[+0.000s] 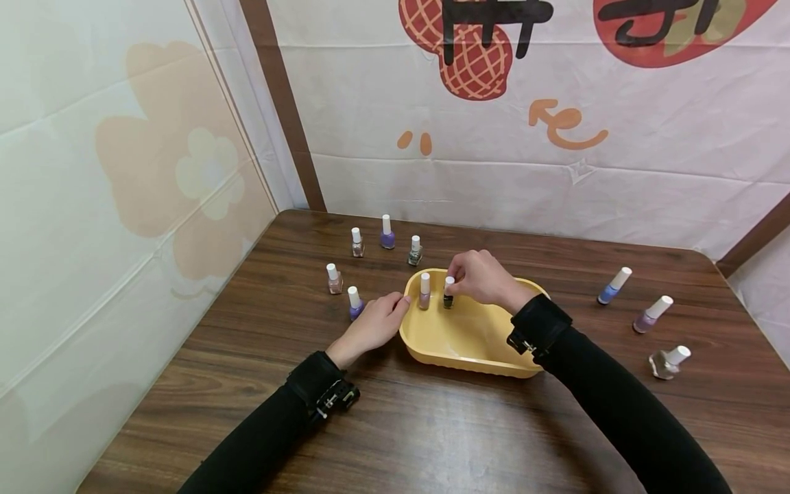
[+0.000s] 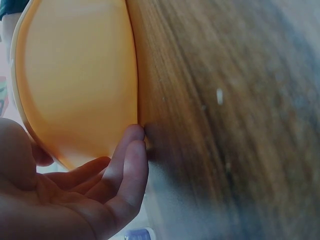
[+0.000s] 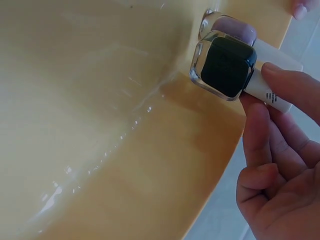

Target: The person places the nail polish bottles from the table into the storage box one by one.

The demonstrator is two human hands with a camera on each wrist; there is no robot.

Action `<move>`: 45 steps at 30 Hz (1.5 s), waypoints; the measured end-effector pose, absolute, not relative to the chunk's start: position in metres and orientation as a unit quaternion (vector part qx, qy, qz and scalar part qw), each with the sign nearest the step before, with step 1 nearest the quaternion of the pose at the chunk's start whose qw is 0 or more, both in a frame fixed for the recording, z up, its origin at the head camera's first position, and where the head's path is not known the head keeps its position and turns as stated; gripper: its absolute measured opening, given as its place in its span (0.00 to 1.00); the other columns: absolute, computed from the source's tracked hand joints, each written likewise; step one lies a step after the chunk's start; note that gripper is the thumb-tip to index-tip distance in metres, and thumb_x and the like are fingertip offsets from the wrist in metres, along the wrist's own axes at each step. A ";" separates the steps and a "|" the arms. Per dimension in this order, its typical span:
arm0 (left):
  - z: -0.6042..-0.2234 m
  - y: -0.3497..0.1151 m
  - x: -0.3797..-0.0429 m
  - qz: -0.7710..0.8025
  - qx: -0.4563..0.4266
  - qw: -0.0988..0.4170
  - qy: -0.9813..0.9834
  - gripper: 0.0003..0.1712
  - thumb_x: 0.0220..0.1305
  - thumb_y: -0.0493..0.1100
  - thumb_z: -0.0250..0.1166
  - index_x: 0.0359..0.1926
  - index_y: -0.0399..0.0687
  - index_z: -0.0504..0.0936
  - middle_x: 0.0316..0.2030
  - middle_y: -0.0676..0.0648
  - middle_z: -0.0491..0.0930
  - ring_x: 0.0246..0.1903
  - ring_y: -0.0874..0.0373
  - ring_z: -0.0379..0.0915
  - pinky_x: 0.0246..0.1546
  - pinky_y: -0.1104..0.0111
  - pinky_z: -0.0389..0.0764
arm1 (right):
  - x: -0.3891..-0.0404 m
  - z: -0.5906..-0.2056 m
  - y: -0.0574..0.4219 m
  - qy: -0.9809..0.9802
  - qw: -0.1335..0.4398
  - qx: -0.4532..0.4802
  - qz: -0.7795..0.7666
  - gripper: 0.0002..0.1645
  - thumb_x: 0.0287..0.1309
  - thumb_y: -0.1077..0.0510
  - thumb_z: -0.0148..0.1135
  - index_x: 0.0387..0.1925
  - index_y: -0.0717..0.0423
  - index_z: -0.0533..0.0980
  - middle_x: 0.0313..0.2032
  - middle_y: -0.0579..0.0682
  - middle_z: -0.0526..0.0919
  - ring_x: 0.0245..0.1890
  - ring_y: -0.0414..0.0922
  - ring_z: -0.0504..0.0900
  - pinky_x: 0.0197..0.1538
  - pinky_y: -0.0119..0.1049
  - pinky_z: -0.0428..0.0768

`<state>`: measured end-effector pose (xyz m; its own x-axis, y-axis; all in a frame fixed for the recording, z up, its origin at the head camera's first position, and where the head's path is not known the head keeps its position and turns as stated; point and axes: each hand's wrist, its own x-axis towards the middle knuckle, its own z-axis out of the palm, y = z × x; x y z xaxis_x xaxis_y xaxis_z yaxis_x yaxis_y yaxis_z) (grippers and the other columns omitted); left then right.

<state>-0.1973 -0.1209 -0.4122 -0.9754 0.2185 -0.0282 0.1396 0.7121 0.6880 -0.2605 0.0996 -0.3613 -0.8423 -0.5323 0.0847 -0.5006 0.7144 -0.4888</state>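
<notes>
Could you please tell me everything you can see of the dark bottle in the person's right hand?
The dark bottle is small, with a clear, glass-like body, near-black contents and a white cap bearing tiny print. It is roughly upright within the yellow tray, beside a pale purple bottle; whether its base touches the tray is unclear. The right hand pinches its cap.

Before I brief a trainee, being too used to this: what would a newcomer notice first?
The yellow tray on the brown table, its left end held by the left hand. Next, the dark bottle the right hand pinches over the tray's left part, beside a pale purple bottle. Behind the table, red designs on the white backdrop.
</notes>
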 end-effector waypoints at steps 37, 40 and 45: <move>-0.411 -0.120 -0.196 0.364 0.095 0.048 0.925 0.22 0.76 0.51 0.43 0.49 0.42 0.79 0.28 0.50 0.76 0.29 0.59 0.73 0.31 0.69 0.72 | -0.262 -0.373 0.097 0.939 0.042 -0.245 -0.236 0.09 0.48 0.53 0.73 0.29 0.52 0.81 0.27 0.46 0.86 0.27 0.40 0.79 0.33 0.34 0.75; -0.411 -0.120 -0.196 0.363 0.093 0.048 0.926 0.22 0.76 0.51 0.43 0.49 0.42 0.79 0.28 0.50 0.77 0.29 0.59 0.73 0.32 0.69 0.72 | -0.262 -0.375 0.097 0.940 0.043 -0.242 -0.238 0.09 0.48 0.53 0.72 0.29 0.52 0.81 0.27 0.45 0.86 0.27 0.40 0.79 0.33 0.34 0.75; -0.412 -0.121 -0.196 0.364 0.097 0.048 0.925 0.22 0.76 0.50 0.43 0.48 0.42 0.79 0.28 0.50 0.76 0.29 0.59 0.73 0.31 0.68 0.72 | -0.262 -0.376 0.097 0.939 0.038 -0.245 -0.239 0.09 0.48 0.54 0.72 0.29 0.52 0.81 0.27 0.46 0.86 0.26 0.40 0.79 0.32 0.34 0.74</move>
